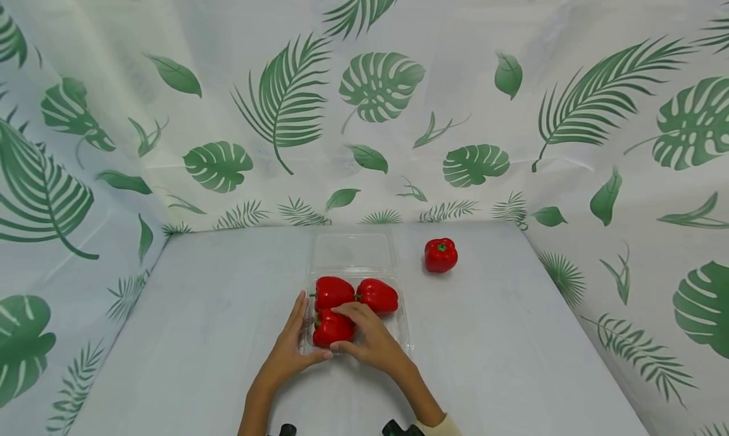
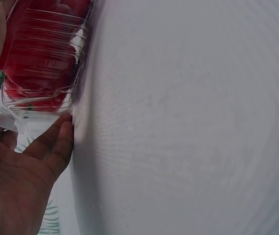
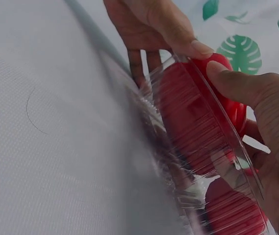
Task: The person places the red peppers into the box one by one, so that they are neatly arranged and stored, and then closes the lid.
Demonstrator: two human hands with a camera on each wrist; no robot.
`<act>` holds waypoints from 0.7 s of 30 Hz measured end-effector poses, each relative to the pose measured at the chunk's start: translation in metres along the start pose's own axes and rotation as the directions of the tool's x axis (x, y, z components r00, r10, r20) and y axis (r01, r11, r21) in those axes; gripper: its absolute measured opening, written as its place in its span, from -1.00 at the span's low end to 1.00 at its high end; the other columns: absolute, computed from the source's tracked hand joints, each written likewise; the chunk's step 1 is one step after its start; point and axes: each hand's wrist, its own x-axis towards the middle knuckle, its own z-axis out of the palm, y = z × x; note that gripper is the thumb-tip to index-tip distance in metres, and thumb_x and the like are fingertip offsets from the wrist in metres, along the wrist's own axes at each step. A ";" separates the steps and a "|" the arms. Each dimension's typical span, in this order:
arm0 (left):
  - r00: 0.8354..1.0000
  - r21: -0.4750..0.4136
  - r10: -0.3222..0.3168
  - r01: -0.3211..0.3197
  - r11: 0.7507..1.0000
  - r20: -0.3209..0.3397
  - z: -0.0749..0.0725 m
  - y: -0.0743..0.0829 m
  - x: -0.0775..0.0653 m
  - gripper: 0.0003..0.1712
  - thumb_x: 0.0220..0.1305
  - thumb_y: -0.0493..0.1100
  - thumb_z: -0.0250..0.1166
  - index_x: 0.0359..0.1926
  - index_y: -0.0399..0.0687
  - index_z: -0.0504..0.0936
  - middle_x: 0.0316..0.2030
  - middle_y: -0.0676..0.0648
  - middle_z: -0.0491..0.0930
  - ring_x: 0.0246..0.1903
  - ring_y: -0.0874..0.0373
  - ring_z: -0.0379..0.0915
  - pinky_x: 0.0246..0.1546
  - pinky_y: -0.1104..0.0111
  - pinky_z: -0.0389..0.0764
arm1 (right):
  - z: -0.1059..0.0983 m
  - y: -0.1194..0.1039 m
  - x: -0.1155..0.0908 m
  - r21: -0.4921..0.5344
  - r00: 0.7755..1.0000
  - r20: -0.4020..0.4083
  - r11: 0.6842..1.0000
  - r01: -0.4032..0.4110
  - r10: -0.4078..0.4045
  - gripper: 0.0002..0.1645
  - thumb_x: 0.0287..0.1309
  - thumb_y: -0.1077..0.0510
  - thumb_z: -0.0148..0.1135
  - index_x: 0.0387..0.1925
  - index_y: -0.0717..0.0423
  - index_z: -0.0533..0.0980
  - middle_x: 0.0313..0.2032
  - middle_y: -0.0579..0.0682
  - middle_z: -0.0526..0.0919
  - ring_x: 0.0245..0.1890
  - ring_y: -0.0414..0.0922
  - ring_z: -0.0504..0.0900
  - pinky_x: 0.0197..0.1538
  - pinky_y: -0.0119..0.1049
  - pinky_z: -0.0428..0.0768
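Three red bell peppers lie in a clear plastic clamshell container (image 1: 405,325), its lid (image 1: 353,251) folded back flat behind it. My right hand (image 1: 373,341) grips the front-left bell pepper (image 1: 330,330), thumb at its near side and fingers over the top. Around the container's near left corner, my left hand (image 1: 289,347) holds the box, fingers along the left wall and thumb at the front rim. Behind sit another bell pepper (image 1: 334,293) and, to its right, a third bell pepper (image 1: 378,296). The right wrist view shows the gripped pepper (image 3: 217,63) rising above the rim.
One more red bell pepper (image 1: 441,255) stands upright on the white table (image 1: 490,341), right of the lid. A leaf-printed sheet (image 1: 398,170) hangs behind the table and along both sides.
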 end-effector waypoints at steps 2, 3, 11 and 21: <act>1.000 0.000 -0.007 0.007 1.000 -0.002 0.000 0.000 0.000 0.37 -0.12 0.25 0.54 0.56 0.09 -0.11 0.57 0.06 -0.19 0.46 -0.16 0.08 0.30 -0.02 0.35 | 0.000 0.000 0.000 -0.008 1.000 0.017 1.000 -0.013 0.014 -0.26 -0.01 -0.09 0.48 0.23 -0.12 0.45 0.17 -0.11 0.54 0.22 -0.12 0.48 0.23 -0.14 0.59; 1.000 0.002 -0.010 0.010 1.000 -0.005 0.001 0.000 0.000 0.37 -0.13 0.25 0.54 0.56 0.09 -0.11 0.57 0.07 -0.19 0.46 -0.16 0.06 0.30 -0.03 0.34 | 0.000 -0.001 0.000 -0.018 0.999 0.026 1.000 -0.019 0.019 -0.27 0.00 -0.09 0.48 0.23 -0.12 0.45 0.17 -0.11 0.55 0.22 -0.12 0.49 0.23 -0.14 0.59; 1.000 0.022 -0.015 0.016 1.000 -0.015 0.002 0.001 0.000 0.37 -0.14 0.24 0.54 0.56 0.12 -0.10 0.57 0.06 -0.18 0.52 -0.14 -0.12 0.33 -0.09 0.28 | 0.000 -0.001 0.000 -0.045 1.000 0.012 0.999 -0.007 0.008 -0.43 0.12 -0.02 0.39 0.18 -0.07 0.52 0.12 -0.11 0.58 0.18 -0.13 0.53 0.25 -0.14 0.56; 1.000 0.018 -0.009 0.009 1.000 -0.003 0.000 0.001 -0.001 0.36 -0.12 0.25 0.54 0.56 0.09 -0.10 0.57 0.06 -0.19 0.52 -0.13 -0.13 0.33 -0.08 0.29 | 0.008 -0.003 -0.001 -0.196 0.992 -0.127 0.980 -0.028 0.003 -0.50 0.08 -0.05 0.43 0.05 0.00 0.61 -0.12 -0.06 0.57 -0.16 -0.21 0.55 -0.01 -0.31 0.71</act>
